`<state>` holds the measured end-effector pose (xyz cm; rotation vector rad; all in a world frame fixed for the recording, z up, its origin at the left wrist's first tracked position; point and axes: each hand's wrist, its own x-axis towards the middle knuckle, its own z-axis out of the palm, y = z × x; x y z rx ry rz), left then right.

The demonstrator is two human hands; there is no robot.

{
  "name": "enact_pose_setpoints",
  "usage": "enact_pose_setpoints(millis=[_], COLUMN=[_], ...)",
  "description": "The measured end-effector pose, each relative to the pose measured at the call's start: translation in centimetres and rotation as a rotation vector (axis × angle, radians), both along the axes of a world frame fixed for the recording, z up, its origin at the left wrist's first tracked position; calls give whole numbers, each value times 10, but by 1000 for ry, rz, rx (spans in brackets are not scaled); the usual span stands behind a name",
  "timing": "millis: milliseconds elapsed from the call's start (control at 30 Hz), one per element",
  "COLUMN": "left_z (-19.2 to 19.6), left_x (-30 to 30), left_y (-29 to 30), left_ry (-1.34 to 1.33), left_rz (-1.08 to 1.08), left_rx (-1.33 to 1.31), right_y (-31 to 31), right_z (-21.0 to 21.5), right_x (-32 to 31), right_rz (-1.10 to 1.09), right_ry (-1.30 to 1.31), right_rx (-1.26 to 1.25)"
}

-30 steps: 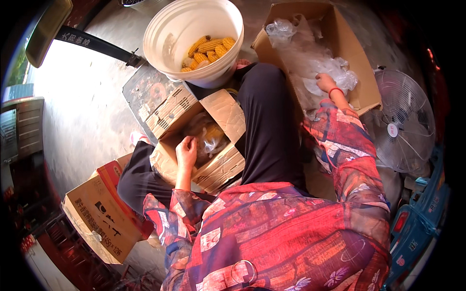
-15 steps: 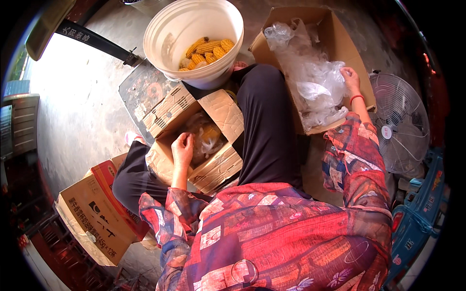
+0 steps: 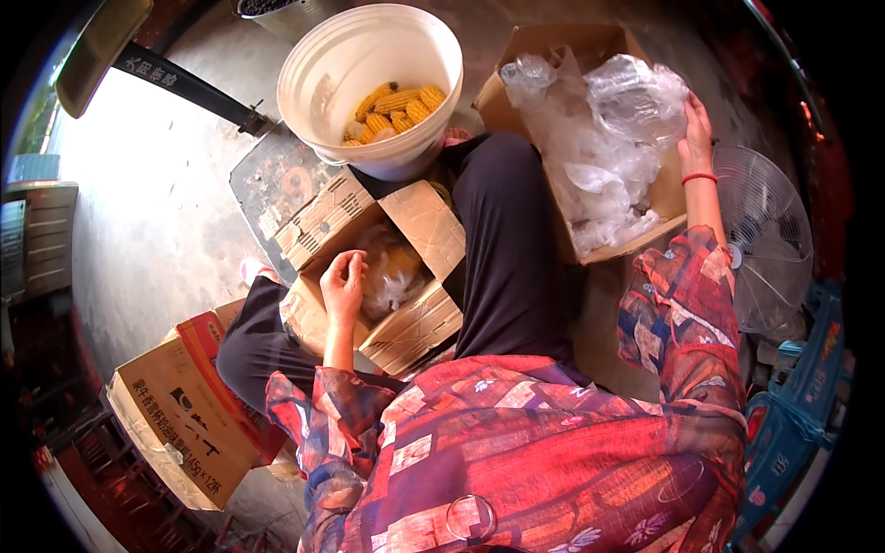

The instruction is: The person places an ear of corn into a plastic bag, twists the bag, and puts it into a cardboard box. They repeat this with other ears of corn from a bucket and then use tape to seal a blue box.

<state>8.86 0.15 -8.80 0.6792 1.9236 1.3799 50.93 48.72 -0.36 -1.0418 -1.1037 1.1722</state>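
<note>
My right hand [image 3: 695, 136] grips the edge of a clear plastic bag [image 3: 636, 100] and lifts it above a cardboard box [image 3: 666, 198]. Loose clear bags [image 3: 604, 189] lie heaped in that box. Fingers curled together, my left hand [image 3: 342, 290] hovers by the left inner side of a smaller opened carton [image 3: 415, 323] between my legs; nothing shows in its grasp. Inside the carton lies a clear bag [image 3: 392, 276] with something yellow in it, partly hidden by the hand and flaps. Beyond it, a white bucket [image 3: 318, 69] holds several yellow corn cobs [image 3: 396, 111].
The carton rests by a worn platform [image 3: 263, 180] with a dark post [image 3: 189, 85]. A printed cardboard box [image 3: 171, 415] stands at the left. To the right are a fan [image 3: 765, 235] and blue plastic stools [image 3: 793, 415]. Another pail [image 3: 290, 18] is at the far edge.
My right hand has moved outward and away from me, raising the clear bag from the heap. The left hand stays nearly in place over the carton. The view shifts slightly.
</note>
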Motion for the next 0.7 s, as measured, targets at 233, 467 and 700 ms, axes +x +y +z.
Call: enact_pose_setpoints(millis=[233,467,700], left_z=[54,135,103], left_x=[-20,-68,-111], left_y=[22,42,-8], left_ry=[-127,259,-294], left_rz=[-68,-152,26], left_rx=[295,446,438], right_y=[-91,-240,-255], right_z=[78,100,71], right_x=[-163,-320,-396], right_rz=[563,1223,1301], right_ry=[215,257,289], right_rx=[-8,-194,-297])
